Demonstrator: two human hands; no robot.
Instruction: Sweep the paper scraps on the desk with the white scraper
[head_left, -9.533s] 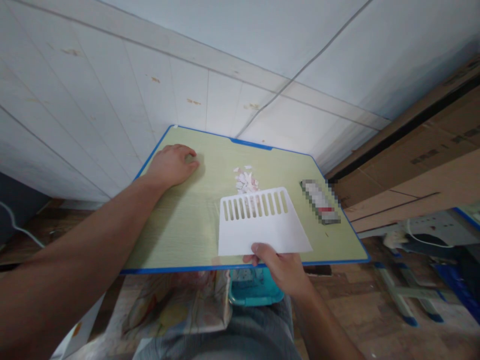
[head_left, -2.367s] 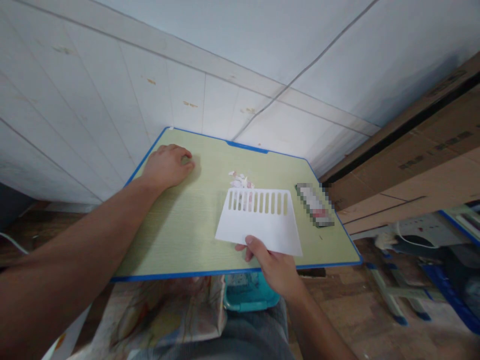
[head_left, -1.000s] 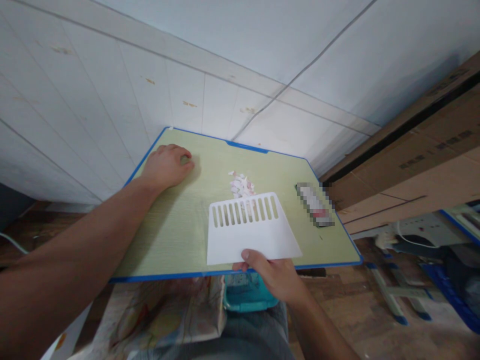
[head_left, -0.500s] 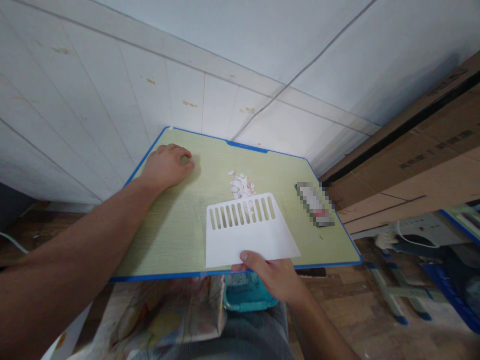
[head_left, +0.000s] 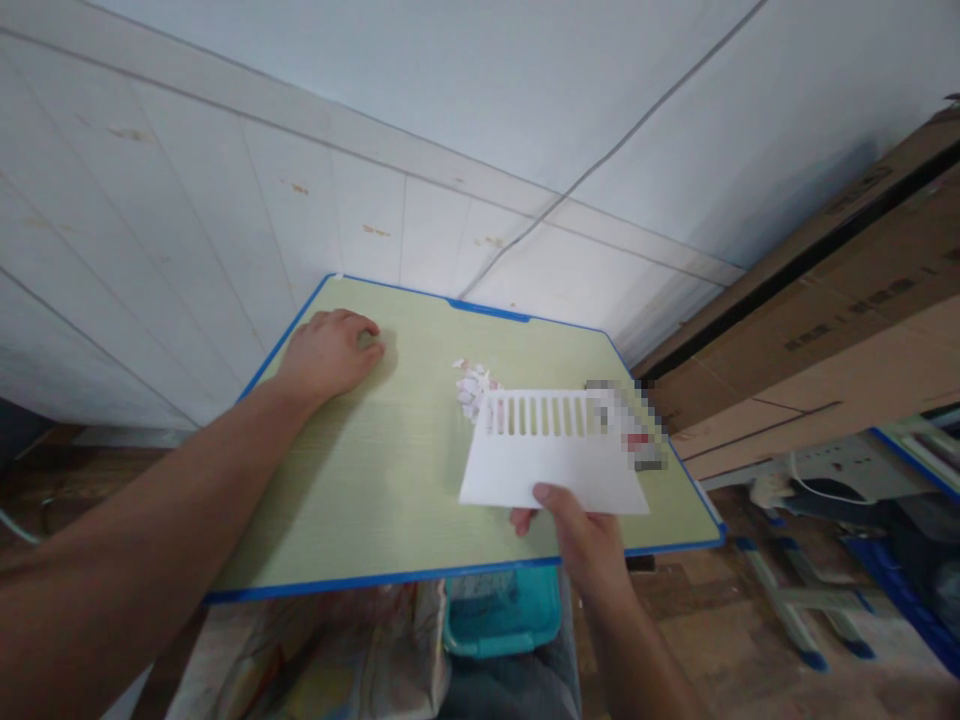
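Observation:
My right hand [head_left: 581, 530] grips a flat white slotted sheet [head_left: 551, 470] by its near edge, thumb on top and fingers underneath. A row of long slots runs along its far side. The sheet's far left corner overlaps a small pile of white and pinkish paper-like scraps [head_left: 474, 388], some showing through the slots. Its right end covers part of a blurred-out flat object [head_left: 637, 440]. Resting on the light green tabletop [head_left: 390, 470] at the left, my left hand [head_left: 330, 350] has its fingers loosely curled, with a gap between thumb and forefinger and nothing seen in it.
The tabletop has a blue rim and stands against a white panelled wall [head_left: 300, 230] with a grey cable [head_left: 555, 205]. Large cardboard boxes [head_left: 825, 320] lean at the right. Under the front edge sit a teal bin [head_left: 502, 620] and a printed bag [head_left: 375, 650].
My right hand has moved the slotted sheet to the right, uncovering some of the pile's near side and overlapping the blurred object. My left hand stays in about the same place.

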